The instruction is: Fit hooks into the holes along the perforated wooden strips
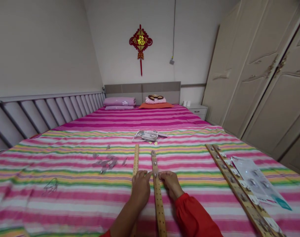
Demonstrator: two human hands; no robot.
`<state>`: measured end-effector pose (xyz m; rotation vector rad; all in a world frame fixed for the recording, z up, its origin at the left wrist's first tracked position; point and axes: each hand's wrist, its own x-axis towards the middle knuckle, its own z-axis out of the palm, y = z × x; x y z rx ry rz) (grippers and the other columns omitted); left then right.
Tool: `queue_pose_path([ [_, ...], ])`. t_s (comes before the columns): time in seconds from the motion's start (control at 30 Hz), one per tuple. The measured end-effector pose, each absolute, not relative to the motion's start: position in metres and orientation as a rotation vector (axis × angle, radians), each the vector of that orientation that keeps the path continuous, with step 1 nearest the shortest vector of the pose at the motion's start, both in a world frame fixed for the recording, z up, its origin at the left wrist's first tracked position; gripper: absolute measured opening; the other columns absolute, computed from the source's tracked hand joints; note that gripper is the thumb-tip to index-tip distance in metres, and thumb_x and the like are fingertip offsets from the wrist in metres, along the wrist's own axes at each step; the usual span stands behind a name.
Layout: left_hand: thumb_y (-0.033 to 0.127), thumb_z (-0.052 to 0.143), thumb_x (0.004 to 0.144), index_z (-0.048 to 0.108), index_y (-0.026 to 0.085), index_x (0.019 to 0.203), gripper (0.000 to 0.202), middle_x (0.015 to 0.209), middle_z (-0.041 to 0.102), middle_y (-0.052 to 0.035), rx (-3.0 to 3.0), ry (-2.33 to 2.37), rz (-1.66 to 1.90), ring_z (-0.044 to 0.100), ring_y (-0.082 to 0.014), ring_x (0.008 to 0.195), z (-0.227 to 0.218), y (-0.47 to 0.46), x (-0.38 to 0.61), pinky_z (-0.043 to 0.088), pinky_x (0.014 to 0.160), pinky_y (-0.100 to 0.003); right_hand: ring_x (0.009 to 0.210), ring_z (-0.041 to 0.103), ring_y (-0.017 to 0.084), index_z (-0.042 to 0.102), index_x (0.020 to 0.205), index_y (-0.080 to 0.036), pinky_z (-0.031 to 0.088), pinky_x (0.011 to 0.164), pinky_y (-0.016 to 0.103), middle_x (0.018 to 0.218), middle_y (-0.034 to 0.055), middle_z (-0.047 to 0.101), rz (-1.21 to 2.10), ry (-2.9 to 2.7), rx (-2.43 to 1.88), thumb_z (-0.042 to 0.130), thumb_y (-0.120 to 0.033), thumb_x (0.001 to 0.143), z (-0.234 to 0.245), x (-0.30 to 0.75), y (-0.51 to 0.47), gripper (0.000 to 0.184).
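Observation:
A narrow wooden strip with rows of holes (pixel 160 210) lies lengthwise in front of me, small shiny fittings (pixel 154 163) along its far end. My left hand (pixel 141 188) is at its left edge, fingers bent and thumb tip against the strip beside the third fitting. From the other side, my right hand (pixel 171 183) pinches close to that same fitting; anything between its fingertips is too small to make out. Partly under my left hand and forearm runs a second holed wooden strip (pixel 136 156), bare where it shows.
Loose clear and metallic pieces (pixel 109 163) lie to the left, near a thin wire tangle (pixel 51 186). Plastic packets (pixel 150 135) are farther back. On the right are two strips with fittings (pixel 232 179) and a clear package (pixel 260 181). Everything rests on a striped bedsheet (pixel 78 204).

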<state>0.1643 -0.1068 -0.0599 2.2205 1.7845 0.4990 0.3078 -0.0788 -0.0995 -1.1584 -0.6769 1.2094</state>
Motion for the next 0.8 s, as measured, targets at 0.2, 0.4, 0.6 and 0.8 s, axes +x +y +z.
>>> queue_pose_path([
  [0.2,0.009,0.036,0.084,0.058,0.032,0.127,0.054,0.128,0.058,-0.0067,2.225,1.775,0.406,0.043,-0.0244,0.123,-0.060,-0.098,0.168,0.029,0.100,-0.040,0.042,0.048,0.012,0.060,0.042,-0.018,0.033,0.041,0.024,0.041,0.0001,0.058,1.202,-0.705,-1.201,0.064,-0.019,0.048,-0.106,0.309,-0.073,0.007],
  [0.4,0.011,0.037,0.084,0.057,0.033,0.127,0.053,0.126,0.059,-0.0071,2.258,1.759,0.395,0.044,-0.0254,0.121,-0.064,-0.088,0.170,0.029,0.097,-0.041,0.040,0.046,0.011,0.060,0.043,-0.018,0.030,0.038,0.023,0.037,-0.0013,0.055,1.201,-0.712,-1.238,0.064,-0.019,0.049,-0.112,0.311,-0.069,0.007],
  [0.6,0.010,0.038,0.082,0.058,0.033,0.126,0.054,0.128,0.057,-0.0078,2.293,1.761,0.331,0.043,-0.0257,0.121,-0.064,-0.081,0.174,0.028,0.098,-0.041,0.046,0.053,0.013,0.062,0.044,-0.017,0.040,0.046,0.025,0.044,0.0017,0.062,1.203,-0.711,-1.233,0.063,-0.017,0.048,-0.114,0.311,-0.065,0.004],
  [0.8,0.010,0.036,0.083,0.057,0.033,0.127,0.054,0.129,0.057,-0.0081,2.256,1.772,0.289,0.044,-0.0269,0.121,-0.064,-0.080,0.176,0.028,0.098,-0.044,0.043,0.051,0.013,0.060,0.046,-0.017,0.036,0.041,0.024,0.039,-0.0010,0.056,1.200,-0.733,-1.263,0.067,-0.020,0.049,-0.118,0.312,-0.065,0.008],
])
